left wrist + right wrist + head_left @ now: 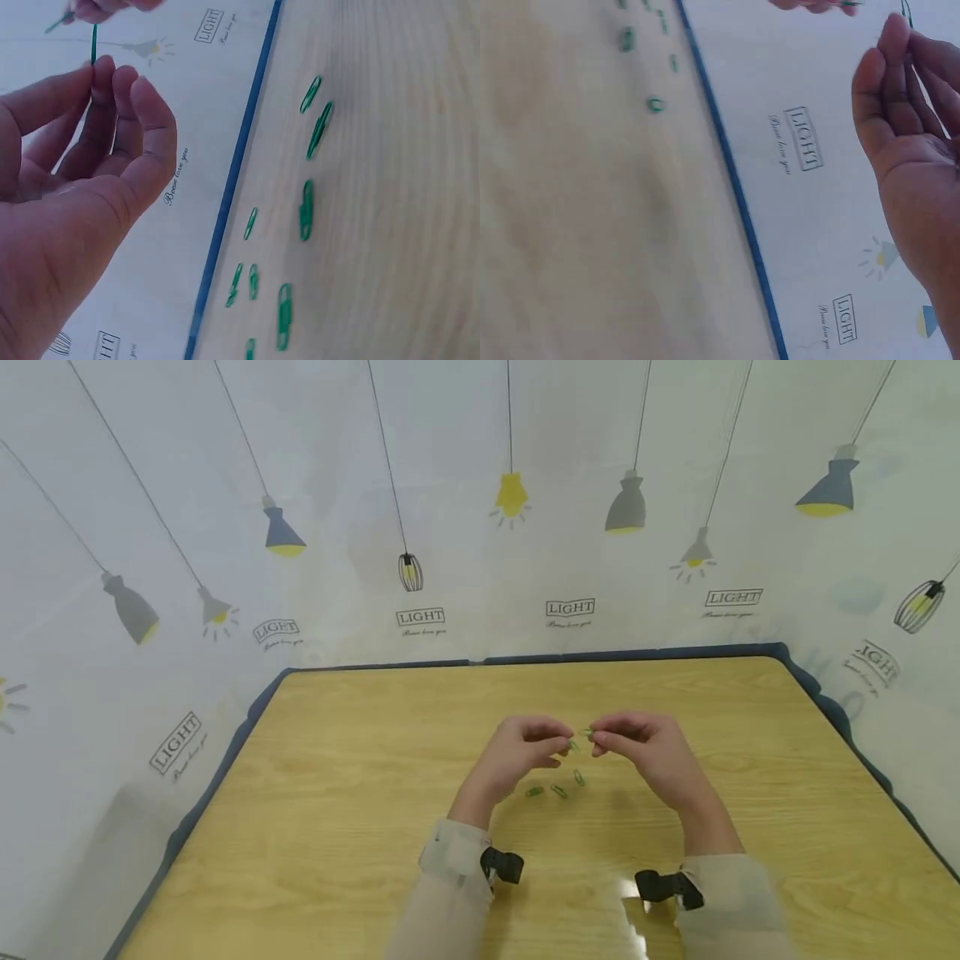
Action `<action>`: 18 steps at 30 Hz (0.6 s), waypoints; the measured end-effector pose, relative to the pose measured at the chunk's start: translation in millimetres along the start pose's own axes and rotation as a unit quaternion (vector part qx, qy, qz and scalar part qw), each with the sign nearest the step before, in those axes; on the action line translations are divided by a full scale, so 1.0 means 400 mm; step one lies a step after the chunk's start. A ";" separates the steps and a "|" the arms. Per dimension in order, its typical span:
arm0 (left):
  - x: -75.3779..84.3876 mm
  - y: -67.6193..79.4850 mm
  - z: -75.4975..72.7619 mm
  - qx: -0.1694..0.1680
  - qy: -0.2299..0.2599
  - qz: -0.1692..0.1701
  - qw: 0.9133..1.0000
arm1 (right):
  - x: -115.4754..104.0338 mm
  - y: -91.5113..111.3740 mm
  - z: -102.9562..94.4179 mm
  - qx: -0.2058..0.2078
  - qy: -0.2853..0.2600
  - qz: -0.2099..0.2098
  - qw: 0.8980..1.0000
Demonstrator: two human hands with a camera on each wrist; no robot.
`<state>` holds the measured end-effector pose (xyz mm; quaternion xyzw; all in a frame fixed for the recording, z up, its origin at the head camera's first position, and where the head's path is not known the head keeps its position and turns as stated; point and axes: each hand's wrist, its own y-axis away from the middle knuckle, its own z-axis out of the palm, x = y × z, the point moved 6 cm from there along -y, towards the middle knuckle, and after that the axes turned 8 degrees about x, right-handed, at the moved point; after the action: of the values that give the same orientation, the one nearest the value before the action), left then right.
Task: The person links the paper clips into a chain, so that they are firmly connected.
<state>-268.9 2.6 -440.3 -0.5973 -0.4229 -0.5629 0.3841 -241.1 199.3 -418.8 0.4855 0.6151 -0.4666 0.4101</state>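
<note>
Green looped-wire paper clip: pinched between closed thumb and fingertips of left hand. Second green clip: likewise pinched by right hand, near the first. Loose green clips: on yellow wood-grain tabletop, 6 to 7 o'clock from both held clips. Dark-blue table edging: 12 o'clock

The boxed word "LIGHT", many times over across the white wall, above small script (only "love you" legible)
</note>
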 end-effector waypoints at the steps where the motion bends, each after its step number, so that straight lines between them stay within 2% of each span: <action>1: -0.002 0.008 -0.001 0.010 0.023 -0.009 1.000 | 0.003 0.007 0.007 0.011 -0.010 -0.007 1.000; 4: -0.009 0.027 -0.007 0.043 0.090 -0.027 0.995 | 0.013 0.021 0.028 0.037 -0.029 -0.028 0.999; 8: -0.005 0.041 -0.018 0.071 0.143 -0.034 0.987 | 0.010 0.028 0.051 0.051 -0.032 -0.057 0.997; 18: 0.022 0.042 -0.008 0.080 0.196 -0.039 0.977 | -0.027 0.025 0.064 0.076 0.015 -0.100 0.992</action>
<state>-254.3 -5.6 -430.8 -0.4262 -0.4060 -0.6478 0.4835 -227.8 173.2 -415.9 0.4585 0.6295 -0.5433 0.3136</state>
